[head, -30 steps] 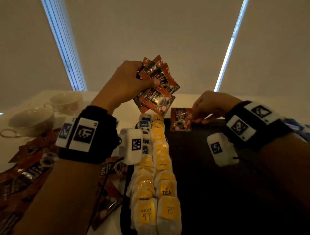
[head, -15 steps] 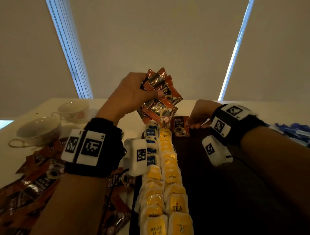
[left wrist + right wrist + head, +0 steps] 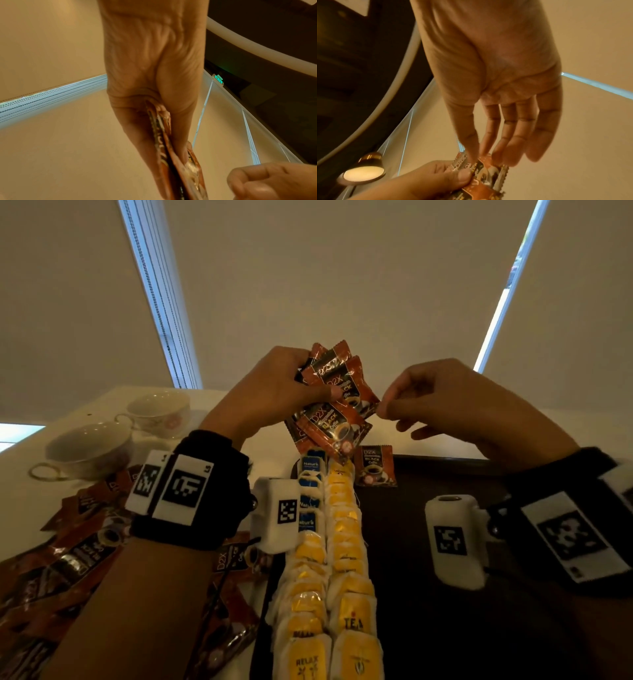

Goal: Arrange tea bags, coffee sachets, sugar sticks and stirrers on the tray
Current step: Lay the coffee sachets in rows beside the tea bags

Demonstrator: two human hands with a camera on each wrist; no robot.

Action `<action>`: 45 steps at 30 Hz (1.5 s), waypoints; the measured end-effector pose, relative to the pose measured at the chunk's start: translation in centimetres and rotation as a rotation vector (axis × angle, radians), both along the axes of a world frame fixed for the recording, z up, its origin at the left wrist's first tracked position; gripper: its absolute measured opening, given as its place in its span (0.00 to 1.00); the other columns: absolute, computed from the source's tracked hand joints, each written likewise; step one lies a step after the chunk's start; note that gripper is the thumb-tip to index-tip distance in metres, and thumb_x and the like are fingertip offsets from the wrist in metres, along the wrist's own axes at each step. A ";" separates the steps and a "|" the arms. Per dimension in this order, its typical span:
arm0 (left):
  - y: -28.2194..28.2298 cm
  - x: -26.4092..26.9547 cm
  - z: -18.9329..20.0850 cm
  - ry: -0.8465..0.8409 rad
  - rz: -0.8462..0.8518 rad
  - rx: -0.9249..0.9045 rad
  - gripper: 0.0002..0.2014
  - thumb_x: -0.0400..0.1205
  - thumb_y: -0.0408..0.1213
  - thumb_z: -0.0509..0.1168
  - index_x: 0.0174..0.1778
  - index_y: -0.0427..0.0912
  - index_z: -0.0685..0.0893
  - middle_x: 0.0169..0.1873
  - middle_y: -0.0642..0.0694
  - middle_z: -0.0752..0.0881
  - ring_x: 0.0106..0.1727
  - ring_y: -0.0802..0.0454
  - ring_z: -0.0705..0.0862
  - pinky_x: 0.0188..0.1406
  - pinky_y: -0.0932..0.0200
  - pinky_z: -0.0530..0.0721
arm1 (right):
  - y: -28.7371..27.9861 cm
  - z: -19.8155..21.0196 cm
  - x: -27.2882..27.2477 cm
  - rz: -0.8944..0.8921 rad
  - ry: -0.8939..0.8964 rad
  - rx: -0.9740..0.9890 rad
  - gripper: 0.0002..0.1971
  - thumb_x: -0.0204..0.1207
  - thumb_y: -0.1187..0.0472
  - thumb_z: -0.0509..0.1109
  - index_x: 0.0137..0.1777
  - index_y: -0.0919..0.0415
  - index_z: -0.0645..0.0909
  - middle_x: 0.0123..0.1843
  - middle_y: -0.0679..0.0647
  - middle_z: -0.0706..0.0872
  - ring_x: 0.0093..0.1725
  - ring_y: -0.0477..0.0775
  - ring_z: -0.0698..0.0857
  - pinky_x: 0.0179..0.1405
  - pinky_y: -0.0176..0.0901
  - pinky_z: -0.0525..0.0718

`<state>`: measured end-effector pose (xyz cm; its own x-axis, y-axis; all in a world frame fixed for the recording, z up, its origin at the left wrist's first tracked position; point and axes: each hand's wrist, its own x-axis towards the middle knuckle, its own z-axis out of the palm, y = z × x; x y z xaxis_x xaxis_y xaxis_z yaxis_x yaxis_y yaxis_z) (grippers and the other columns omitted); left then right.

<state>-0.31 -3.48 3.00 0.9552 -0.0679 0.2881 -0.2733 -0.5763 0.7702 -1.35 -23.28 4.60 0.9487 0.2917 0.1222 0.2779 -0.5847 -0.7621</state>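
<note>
My left hand [image 3: 274, 397] is raised over the far end of the dark tray [image 3: 479, 542] and grips a fanned bunch of orange-brown coffee sachets [image 3: 337, 405]. My right hand [image 3: 442, 398] pinches the right corner of one sachet in that bunch between thumb and forefinger. In the right wrist view the right hand [image 3: 496, 67] meets the coffee sachets [image 3: 481, 174] at its fingertips. The left wrist view shows the coffee sachets [image 3: 173, 155] edge-on, clamped under the left hand [image 3: 154, 81]. One single coffee sachet [image 3: 375, 465] lies on the tray's far end beside two rows of tea bags [image 3: 342, 542].
Two white cups [image 3: 89, 446] [image 3: 161, 412] stand on the pale table at the back left. A heap of loose coffee sachets [image 3: 68, 559] lies left of the tray under my left forearm. Window blinds hang behind the table.
My right hand let go of the single sachet on the tray's far end, rose to the bunch and now pinches a sachet there. The left hand stayed raised with the bunch.
</note>
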 end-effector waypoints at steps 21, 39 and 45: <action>-2.0 -0.5 -0.2 -0.009 -0.125 -0.135 0.02 0.80 0.41 0.68 0.44 0.54 0.81 0.39 0.56 0.87 0.36 0.67 0.87 0.32 0.74 0.83 | 0.8 -3.9 0.6 -0.083 -0.079 0.127 0.20 0.60 0.56 0.82 0.47 0.56 0.75 0.41 0.49 0.84 0.41 0.47 0.85 0.42 0.43 0.86; -1.1 -0.4 0.1 -0.007 -0.026 -0.117 0.04 0.80 0.41 0.68 0.49 0.51 0.81 0.39 0.56 0.86 0.32 0.69 0.86 0.28 0.76 0.81 | -3.5 -2.3 1.5 -0.158 0.370 0.053 0.07 0.77 0.62 0.69 0.51 0.63 0.84 0.43 0.55 0.85 0.40 0.47 0.82 0.33 0.37 0.86; -0.6 -0.5 0.3 -0.009 -0.012 -0.128 0.09 0.80 0.41 0.68 0.56 0.47 0.81 0.41 0.56 0.86 0.40 0.62 0.86 0.37 0.68 0.82 | -2.8 -3.5 1.9 -0.199 0.495 -0.079 0.05 0.75 0.68 0.70 0.49 0.68 0.81 0.37 0.56 0.85 0.33 0.46 0.83 0.33 0.36 0.85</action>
